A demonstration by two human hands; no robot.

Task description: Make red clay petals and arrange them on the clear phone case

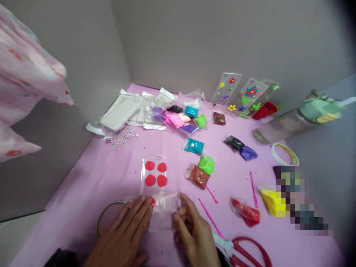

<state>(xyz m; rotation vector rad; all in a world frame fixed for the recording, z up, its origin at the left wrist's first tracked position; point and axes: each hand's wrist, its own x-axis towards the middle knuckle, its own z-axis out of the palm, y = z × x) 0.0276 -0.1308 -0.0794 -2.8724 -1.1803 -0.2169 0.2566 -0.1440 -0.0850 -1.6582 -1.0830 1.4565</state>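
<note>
My left hand (122,228) lies flat with its fingers stretched forward, the fingertips pressing on a clear plastic sheet (167,221). By those fingertips a small red clay piece (152,202) shows, partly covered. The fingers of my right hand (194,230) are closed on the right edge of the same sheet. Just beyond lies a clear plastic panel (155,160) carrying several flattened red clay discs (150,180). A roll of tape (98,220) is partly hidden behind my left hand.
Clay packets (198,176) are scattered across the pink tabletop (111,178). Red-handled scissors (250,248) and pink sticks (210,217) lie right. White-backed phone cases (121,113) are stacked at the back left. A bottle (283,126) and decorated clear cases (226,87) stand back right.
</note>
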